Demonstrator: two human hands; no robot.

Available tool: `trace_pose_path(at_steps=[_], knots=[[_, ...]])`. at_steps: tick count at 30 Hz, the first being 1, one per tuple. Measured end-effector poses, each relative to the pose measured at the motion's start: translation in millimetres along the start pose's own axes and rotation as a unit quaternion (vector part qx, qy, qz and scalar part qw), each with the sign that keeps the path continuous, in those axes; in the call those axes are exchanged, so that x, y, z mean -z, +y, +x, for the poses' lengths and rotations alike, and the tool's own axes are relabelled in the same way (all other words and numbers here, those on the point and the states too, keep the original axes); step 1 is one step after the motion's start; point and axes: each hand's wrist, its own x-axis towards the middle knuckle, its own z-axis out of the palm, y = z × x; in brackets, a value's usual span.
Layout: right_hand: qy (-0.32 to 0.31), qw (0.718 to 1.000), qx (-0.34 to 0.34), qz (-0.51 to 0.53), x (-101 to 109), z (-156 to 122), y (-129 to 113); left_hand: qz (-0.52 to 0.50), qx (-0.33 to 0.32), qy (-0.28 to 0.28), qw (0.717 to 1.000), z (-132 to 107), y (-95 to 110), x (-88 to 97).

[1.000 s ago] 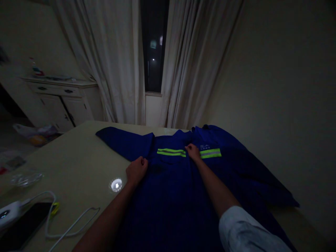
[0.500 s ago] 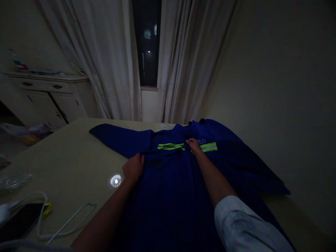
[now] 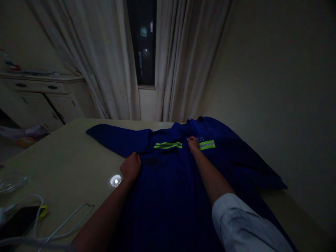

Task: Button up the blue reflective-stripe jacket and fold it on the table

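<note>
A dark blue work jacket (image 3: 173, 189) with a yellow-green reflective stripe (image 3: 168, 145) across the chest lies spread on a pale table (image 3: 73, 154), one sleeve stretched to the left. My left hand (image 3: 131, 167) is curled closed on the jacket's left edge below that sleeve. My right hand (image 3: 193, 143) pinches the fabric at the front opening, in the gap of the stripe. The room is dim.
A small round object (image 3: 115, 180) reflects light on the table beside my left hand. A white cable (image 3: 68, 220) and a dark phone (image 3: 15, 224) lie at the near left. White curtains (image 3: 178, 59) frame a dark window; a white cabinet (image 3: 44, 98) stands left.
The view has shifted a little right and up. Both hands stay on the jacket at nearly the same places; the fabric near the stripe has been drawn slightly flatter.
</note>
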Motion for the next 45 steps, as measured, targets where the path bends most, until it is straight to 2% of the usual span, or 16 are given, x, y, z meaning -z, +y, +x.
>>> trace_pose_path(at_steps=[5, 11, 14, 25, 34, 39, 45], knots=[[0.017, 0.999, 0.029, -0.027, 14.9, -3.5, 4.3, 0.0, -0.002, -0.01, 1.0, 0.6, -0.1, 4.5], [-0.012, 0.987, 0.151, -0.045, 12.6, -26.2, -7.7, -0.017, -0.021, 0.013, 1.0, -1.2, -2.4, 5.3], [-0.019, 0.979, 0.181, -0.094, 13.4, -31.1, -11.8, -0.018, -0.019, 0.009, 1.0, -1.3, -2.8, 4.8], [-0.083, 0.947, 0.152, -0.271, 10.7, -37.9, -20.9, -0.005, -0.022, -0.015, 1.0, -3.1, 0.0, 9.7], [-0.082, 0.945, 0.142, -0.283, 9.6, -39.1, -23.7, -0.006, -0.033, -0.013, 0.999, -4.2, -0.3, 10.9], [-0.048, 0.953, 0.169, -0.247, 11.9, -36.6, -21.0, -0.008, -0.025, -0.01, 1.0, -2.4, -0.5, 9.1], [-0.05, 0.943, 0.2, -0.263, 10.9, -37.3, -23.1, -0.007, -0.028, -0.012, 1.0, -1.4, -0.7, 7.4]])
